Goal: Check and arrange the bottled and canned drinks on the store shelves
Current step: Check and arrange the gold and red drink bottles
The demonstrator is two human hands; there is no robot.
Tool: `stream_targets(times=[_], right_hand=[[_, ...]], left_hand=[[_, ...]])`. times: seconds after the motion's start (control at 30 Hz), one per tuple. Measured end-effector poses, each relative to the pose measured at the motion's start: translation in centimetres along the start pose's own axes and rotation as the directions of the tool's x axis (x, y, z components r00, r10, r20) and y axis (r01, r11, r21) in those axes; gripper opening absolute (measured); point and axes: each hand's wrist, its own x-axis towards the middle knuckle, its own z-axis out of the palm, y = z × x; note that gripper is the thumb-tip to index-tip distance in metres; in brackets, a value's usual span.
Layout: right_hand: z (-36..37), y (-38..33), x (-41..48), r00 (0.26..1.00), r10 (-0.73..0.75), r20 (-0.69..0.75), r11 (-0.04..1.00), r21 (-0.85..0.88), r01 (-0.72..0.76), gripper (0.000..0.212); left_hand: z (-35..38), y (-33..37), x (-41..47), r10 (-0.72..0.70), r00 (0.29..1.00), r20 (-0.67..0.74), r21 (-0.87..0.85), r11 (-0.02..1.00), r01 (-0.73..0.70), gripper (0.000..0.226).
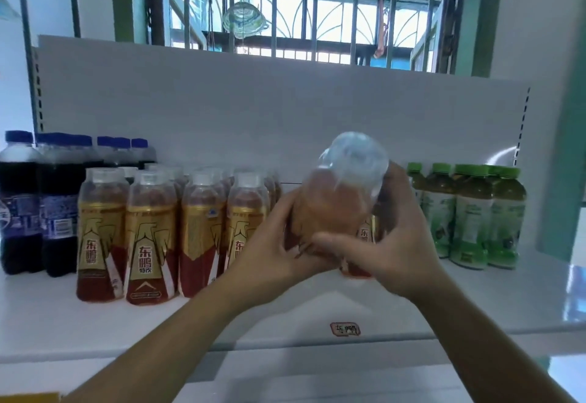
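A white shelf with a plain back panel carries three groups of upright drinks: dark blue-capped cola bottles at the left, a block of red-and-gold bottles beside them, and green-capped tea bottles at the right. In the gap between the red-and-gold block and the tea, one red-and-gold held bottle is tilted, its long axis leaning from base low by the shelf to clear cap up towards the camera. Whether the base touches the shelf is unclear. The left hand and right hand wrap its body from either side. A small label sits on the shelf's front edge.
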Motion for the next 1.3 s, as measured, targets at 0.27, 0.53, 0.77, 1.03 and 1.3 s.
stream_targets(times=[0.27, 0.53, 0.77, 1.03, 1.3], right_hand=[[0.2, 0.5, 1.7, 0.649, 0.744, 0.162, 0.352, 0.730, -0.586, 0.055], [1.5, 0.2, 1.5, 0.469, 0.795, 0.383, 0.026, 0.752, -0.659, 0.074], [1.8, 0.1, 2.1, 0.621, 0.706, 0.340, 0.108, 0.815, -0.569, 0.049], [2.4, 0.6, 2.0, 0.727, 0.664, 0.176, 0.264, 0.854, -0.448, 0.058], [1.5, 0.1, 1.9, 0.780, 0.591, 0.205, 0.292, 0.847, -0.444, 0.056]], left_hand=[[0.3, 2.9, -3.0, 0.267, 0.962, 0.060, 0.147, 0.951, -0.273, 0.091], [0.7, 3.4, -2.6, 0.393, 0.917, -0.064, 0.250, 0.896, -0.367, 0.081], [1.3, 3.6, -3.4, 0.190, 0.979, -0.075, -0.064, 0.979, -0.195, 0.067], [2.2, 3.0, -4.2, 0.074, 0.997, -0.025, -0.356, 0.931, -0.078, 0.064], [3.5, 2.8, -4.3, 0.038, 0.998, -0.047, -0.402, 0.914, -0.054, 0.073]])
